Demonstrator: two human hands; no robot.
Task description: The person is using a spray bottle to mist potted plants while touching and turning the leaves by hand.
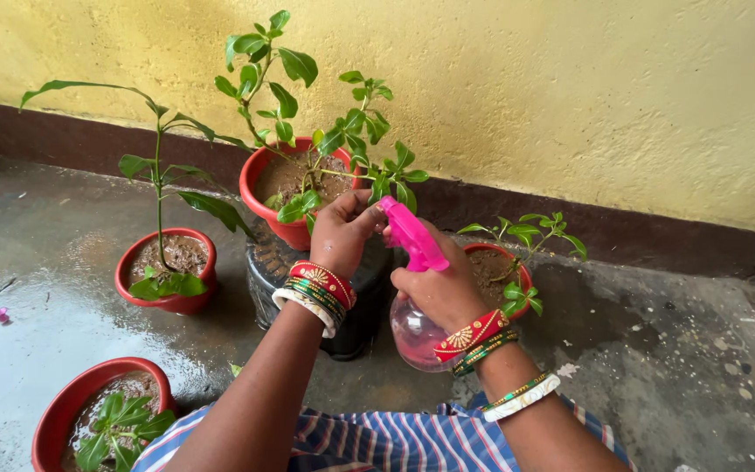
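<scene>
A pink spray bottle (413,330) with a pink trigger head (412,234) is held in my right hand (441,293), which wraps its neck. My left hand (342,229) pinches the nozzle tip of the sprayer with its fingertips. Both wrists carry red, green and white bangles. Just beyond my hands stands a red pot (266,197) with a leafy green plant (308,122), raised on a black container (353,306).
A red pot with a tall thin plant (168,271) stands left. Another red pot (67,411) sits at the bottom left, and a small one (507,275) right of my hands. Behind runs a yellow wall (570,87). The concrete floor (37,332) is wet on the left.
</scene>
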